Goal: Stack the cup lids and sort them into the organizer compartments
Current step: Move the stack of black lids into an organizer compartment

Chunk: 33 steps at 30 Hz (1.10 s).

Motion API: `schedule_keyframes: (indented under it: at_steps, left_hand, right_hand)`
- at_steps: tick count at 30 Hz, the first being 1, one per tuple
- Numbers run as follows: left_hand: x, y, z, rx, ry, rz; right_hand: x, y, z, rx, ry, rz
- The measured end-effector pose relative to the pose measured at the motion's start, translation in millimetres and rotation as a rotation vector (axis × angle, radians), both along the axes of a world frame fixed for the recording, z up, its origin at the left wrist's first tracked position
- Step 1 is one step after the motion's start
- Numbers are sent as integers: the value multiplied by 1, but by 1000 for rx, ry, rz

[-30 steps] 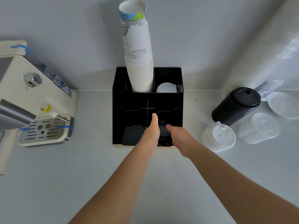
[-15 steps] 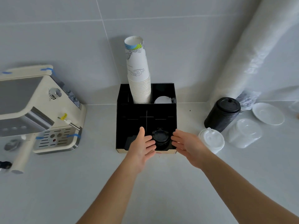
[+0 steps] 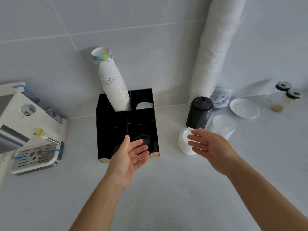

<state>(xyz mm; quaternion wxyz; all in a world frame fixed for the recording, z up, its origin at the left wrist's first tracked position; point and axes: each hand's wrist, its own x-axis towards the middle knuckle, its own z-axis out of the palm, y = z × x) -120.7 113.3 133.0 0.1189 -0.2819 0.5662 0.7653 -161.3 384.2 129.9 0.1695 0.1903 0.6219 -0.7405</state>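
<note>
A black organizer point(image 3: 126, 117) stands against the wall. Black lids point(image 3: 144, 140) sit in its front right compartment and white lids point(image 3: 143, 105) in the back right one. My left hand point(image 3: 129, 155) hovers open, palm up, over the organizer's front edge and holds nothing. My right hand point(image 3: 210, 145) is open with straight fingers in front of a stack of white lids point(image 3: 183, 142) on the counter; whether it touches the stack is unclear. A tall stack of black lids point(image 3: 199, 113) and a stack of clear lids point(image 3: 222, 125) stand behind it.
A tall stack of paper cups point(image 3: 113, 85) leans out of the organizer's back left compartment. A cream coffee machine point(image 3: 31, 130) sits at the left. A wrapped sleeve of white cups point(image 3: 215, 47) leans on the wall. A white saucer point(image 3: 244, 108) and two jars point(image 3: 286, 95) are at the right.
Both hands have drawn back from the black lids in the organizer. My right hand has moved right to the white lid stack. The camera has tilted up and back.
</note>
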Motion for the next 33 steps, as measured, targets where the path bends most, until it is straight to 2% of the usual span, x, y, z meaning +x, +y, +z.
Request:
schedule_keyframes:
  at_steps: [12,21,25,33]
  left_hand:
    - [-31,87,-2,9,8,-12]
    - [-70,121,-2,-70,-3,-8]
    - [-97,130,-2,-113,-16,-23]
    - [-163,162,-11,-258,-63,-186]
  right_hand:
    - [-37,103,-3,0,31,-27]
    - [-102,134,-2,53,53,20]
    - [-135,136,-3,143,77,94]
    - [-199,131,-23,513,63,417]
